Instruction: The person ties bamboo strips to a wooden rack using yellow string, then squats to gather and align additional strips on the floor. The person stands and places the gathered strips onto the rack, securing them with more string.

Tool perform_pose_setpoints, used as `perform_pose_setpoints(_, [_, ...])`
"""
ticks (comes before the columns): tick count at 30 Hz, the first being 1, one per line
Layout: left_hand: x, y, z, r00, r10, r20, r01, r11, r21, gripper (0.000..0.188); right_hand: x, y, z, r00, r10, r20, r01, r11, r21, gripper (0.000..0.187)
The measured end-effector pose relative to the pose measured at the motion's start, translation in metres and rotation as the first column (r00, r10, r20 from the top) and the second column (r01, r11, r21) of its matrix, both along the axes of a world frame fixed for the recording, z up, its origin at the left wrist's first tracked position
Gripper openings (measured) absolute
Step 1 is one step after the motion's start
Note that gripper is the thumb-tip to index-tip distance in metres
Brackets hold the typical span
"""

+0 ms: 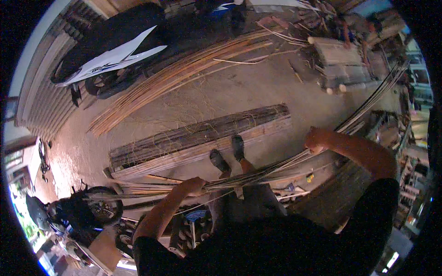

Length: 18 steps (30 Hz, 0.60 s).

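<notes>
A long bundle of thin strips, probably split bamboo or cane (267,172), runs across in front of my body and bends up toward the far right. My left hand (195,186) is wrapped round it left of my legs. Farther along, my right hand (316,140) grips the same bundle, held farther from my body than the left. Between my hands the strips sag slightly and spread a little. Both fists hide the strips inside them. Under the bundle, my feet in dark sandals stand at the near edge of a long low stack of wooden slats (198,138).
Beyond the slats, a pile of long brown strips (175,76) lies on the floor. A white-and-black motorbike (110,60) stands far left, another motorbike (99,207) near left. Bound pale bundles (343,62) lie far right. A dark bench-like surface (331,193) is at my right.
</notes>
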State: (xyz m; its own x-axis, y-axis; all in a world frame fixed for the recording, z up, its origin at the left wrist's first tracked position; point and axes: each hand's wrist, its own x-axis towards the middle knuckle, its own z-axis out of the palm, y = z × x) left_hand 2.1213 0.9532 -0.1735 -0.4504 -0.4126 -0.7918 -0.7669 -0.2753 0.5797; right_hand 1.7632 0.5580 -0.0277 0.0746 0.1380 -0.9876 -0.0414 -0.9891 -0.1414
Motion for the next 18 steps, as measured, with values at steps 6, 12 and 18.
perform_pose_setpoints(6, [0.057,-0.038,-0.12,0.995,-0.089,0.053,0.087,0.995,0.044,0.045,0.063,-0.028,-0.204,1.0,0.017,0.005,-0.018,0.996,0.093,0.037])
perform_pose_setpoints(12, [0.119,-0.071,-0.278,0.993,-0.11,0.051,0.111,0.994,-0.018,0.047,0.116,-0.066,-0.419,0.995,-0.082,0.057,0.078,0.994,0.081,0.038])
perform_pose_setpoints(18, [0.174,-0.084,-0.448,0.91,-0.303,0.282,0.256,0.948,0.19,0.062,0.167,-0.082,-0.592,0.955,-0.183,0.233,0.169,0.983,0.077,0.036])
